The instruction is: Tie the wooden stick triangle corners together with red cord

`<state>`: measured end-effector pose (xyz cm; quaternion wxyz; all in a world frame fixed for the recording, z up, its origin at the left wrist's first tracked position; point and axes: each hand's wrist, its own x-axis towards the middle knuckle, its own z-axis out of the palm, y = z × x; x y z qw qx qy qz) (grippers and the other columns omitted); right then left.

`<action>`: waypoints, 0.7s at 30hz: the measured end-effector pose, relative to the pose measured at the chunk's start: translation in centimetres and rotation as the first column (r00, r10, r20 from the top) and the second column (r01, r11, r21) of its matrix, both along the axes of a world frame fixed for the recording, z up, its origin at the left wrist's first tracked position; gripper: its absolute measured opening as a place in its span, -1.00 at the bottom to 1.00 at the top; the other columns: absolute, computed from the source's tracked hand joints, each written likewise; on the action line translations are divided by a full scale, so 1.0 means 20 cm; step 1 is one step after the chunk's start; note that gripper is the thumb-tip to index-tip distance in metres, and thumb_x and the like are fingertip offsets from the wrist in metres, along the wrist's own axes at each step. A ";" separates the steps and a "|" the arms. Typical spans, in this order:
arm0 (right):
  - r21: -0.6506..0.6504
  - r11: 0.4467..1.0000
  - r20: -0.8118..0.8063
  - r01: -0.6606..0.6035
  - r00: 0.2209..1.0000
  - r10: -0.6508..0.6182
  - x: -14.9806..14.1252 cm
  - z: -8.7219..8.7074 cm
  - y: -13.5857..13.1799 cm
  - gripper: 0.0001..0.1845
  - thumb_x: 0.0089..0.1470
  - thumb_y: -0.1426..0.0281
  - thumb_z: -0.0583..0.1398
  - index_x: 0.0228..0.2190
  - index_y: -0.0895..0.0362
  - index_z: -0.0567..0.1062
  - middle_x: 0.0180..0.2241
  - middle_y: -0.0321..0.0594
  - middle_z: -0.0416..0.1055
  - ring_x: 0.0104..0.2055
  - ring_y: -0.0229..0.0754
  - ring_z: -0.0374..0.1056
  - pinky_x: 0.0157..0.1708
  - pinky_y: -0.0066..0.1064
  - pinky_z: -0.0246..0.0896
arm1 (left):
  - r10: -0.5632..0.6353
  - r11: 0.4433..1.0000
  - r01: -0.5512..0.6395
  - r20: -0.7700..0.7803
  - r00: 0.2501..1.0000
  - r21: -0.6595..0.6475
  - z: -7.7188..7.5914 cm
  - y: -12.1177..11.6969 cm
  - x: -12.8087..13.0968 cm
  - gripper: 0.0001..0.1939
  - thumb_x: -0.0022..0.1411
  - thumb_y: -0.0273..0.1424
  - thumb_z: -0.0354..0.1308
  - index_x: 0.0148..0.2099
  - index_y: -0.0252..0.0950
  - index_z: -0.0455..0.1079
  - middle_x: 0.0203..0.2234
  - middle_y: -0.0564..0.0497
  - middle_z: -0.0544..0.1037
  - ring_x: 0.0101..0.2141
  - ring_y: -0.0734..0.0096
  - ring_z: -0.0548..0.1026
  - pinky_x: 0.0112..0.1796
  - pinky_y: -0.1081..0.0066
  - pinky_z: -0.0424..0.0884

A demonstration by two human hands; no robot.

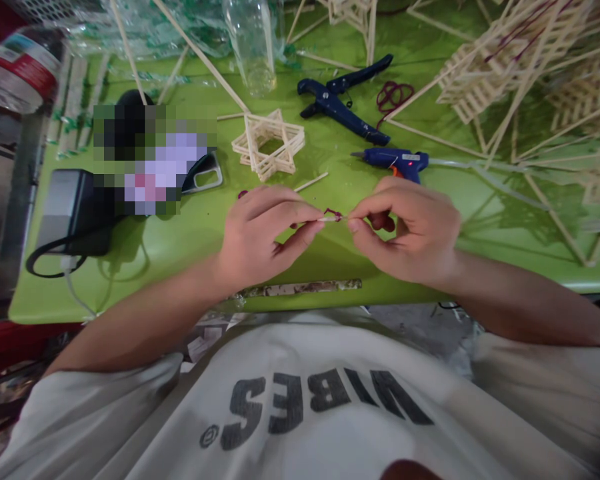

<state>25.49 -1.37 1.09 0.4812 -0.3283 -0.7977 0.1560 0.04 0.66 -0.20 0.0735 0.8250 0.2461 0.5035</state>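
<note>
Right at the centre of the frame now, pinching a small cord-and-stick piece between two hands, clear of the green table. Closed on its left end with thumb and fingertip of the left hand; nipping the opposite end with the right hand, on stick or on cord too fine to tell. Wrapped with dark red at the middle, with a little loop standing up at the top; whether knotted or merely wound, too small to tell. So, partway by the look of it: cord already on the stick, but no tidy finish to be seen. Just under the right fingers, something rounded and reddish brown, partly hidden. Above the hands, fully closed up in shape, apparently done: a star frame of pale strips, with no red cord visible on it. Over at upper right, more built up by far: slatted lattice pieces, with dark red cord lying across some. Unheld at right of centre, showing a red light: a blue glue gun. Lying above that, untouched: a blue cutter and a loose cord coil.
</note>
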 end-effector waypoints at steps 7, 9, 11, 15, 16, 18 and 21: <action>0.076 0.996 0.019 0.038 0.999 -0.040 0.01 0.01 -0.01 -0.79 0.36 0.50 0.35 -0.08 -0.05 0.69 -0.42 -0.27 0.54 -0.52 -0.19 0.35 -0.54 -0.24 0.29 | -0.020 1.000 0.019 0.038 0.999 0.013 0.00 0.01 0.01 -0.94 0.50 -0.44 0.43 -0.05 -0.23 0.62 -0.32 0.04 0.72 -0.36 0.46 0.65 -0.34 0.45 0.54; 0.064 0.997 0.026 0.039 0.999 -0.041 0.01 0.00 -0.01 -0.77 0.38 0.50 0.35 -0.04 -0.07 0.71 -0.42 -0.26 0.55 -0.52 -0.17 0.36 -0.54 -0.22 0.32 | -0.003 1.000 0.003 0.029 1.000 0.004 0.00 0.01 0.00 -0.94 0.51 -0.46 0.43 -0.05 -0.23 0.61 -0.31 0.04 0.73 -0.35 0.46 0.66 -0.32 0.44 0.55; 0.063 0.998 0.032 0.026 0.999 -0.029 0.01 0.00 -0.01 -0.75 0.38 0.50 0.35 -0.03 -0.07 0.71 -0.42 -0.26 0.56 -0.51 -0.15 0.38 -0.50 -0.19 0.37 | 0.010 1.000 -0.010 0.026 1.000 0.000 0.00 0.00 0.00 -0.94 0.51 -0.45 0.43 -0.04 -0.22 0.62 -0.31 0.05 0.73 -0.36 0.46 0.66 -0.33 0.44 0.55; 0.095 0.995 0.050 0.006 0.999 -0.011 0.01 0.00 -0.01 -0.70 0.36 0.52 0.34 0.00 -0.08 0.72 -0.41 -0.26 0.57 -0.49 -0.13 0.42 -0.45 -0.15 0.40 | 0.008 1.000 -0.009 0.028 1.000 0.026 -0.01 0.01 0.00 -0.94 0.51 -0.41 0.44 -0.05 -0.22 0.62 -0.32 0.05 0.73 -0.37 0.45 0.66 -0.37 0.43 0.52; 0.106 0.994 0.061 -0.001 0.998 -0.005 0.01 0.00 -0.01 -0.68 0.35 0.53 0.34 0.01 -0.09 0.71 -0.41 -0.26 0.57 -0.48 -0.12 0.43 -0.44 -0.14 0.40 | 0.013 0.999 -0.014 0.025 1.000 0.029 -0.01 0.01 0.00 -0.95 0.51 -0.41 0.43 -0.05 -0.21 0.62 -0.32 0.04 0.73 -0.36 0.44 0.66 -0.37 0.42 0.52; 0.126 0.992 0.077 -0.016 0.997 0.007 0.01 0.00 -0.01 -0.65 0.34 0.53 0.34 0.03 -0.10 0.71 -0.40 -0.27 0.59 -0.47 -0.12 0.44 -0.43 -0.13 0.41 | 0.026 1.000 -0.026 0.013 1.000 0.018 0.00 0.00 0.00 -0.96 0.52 -0.41 0.42 -0.05 -0.20 0.62 -0.31 0.05 0.73 -0.35 0.43 0.68 -0.36 0.42 0.54; 0.133 0.991 0.062 -0.012 0.998 0.004 0.01 0.01 -0.02 -0.63 0.32 0.53 0.35 0.04 -0.11 0.72 -0.40 -0.27 0.59 -0.46 -0.11 0.45 -0.43 -0.13 0.40 | 0.032 0.999 -0.032 0.004 0.999 0.000 0.00 -0.01 0.00 -0.95 0.52 -0.43 0.42 -0.04 -0.19 0.62 -0.30 0.05 0.74 -0.34 0.43 0.69 -0.34 0.41 0.55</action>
